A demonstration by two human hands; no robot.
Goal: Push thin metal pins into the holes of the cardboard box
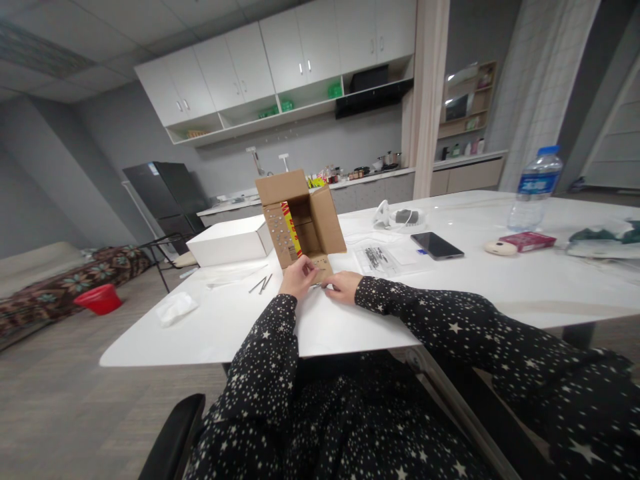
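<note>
On the white table (350,327), just before the open carton (300,220), the left hand (299,277) and right hand (343,287) pinch a small metal piece (320,285) between closed fingertips, apparently mid-assembly, which calls for fine, steady alignment.

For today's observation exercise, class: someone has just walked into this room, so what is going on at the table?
A person in a star-patterned top sits at a white table. Both hands meet at the near bottom flap of an open cardboard box lying on its side: the left hand rests on the flap, and the right hand pinches something small beside it. A white box, a phone and a water bottle lie around.
</note>
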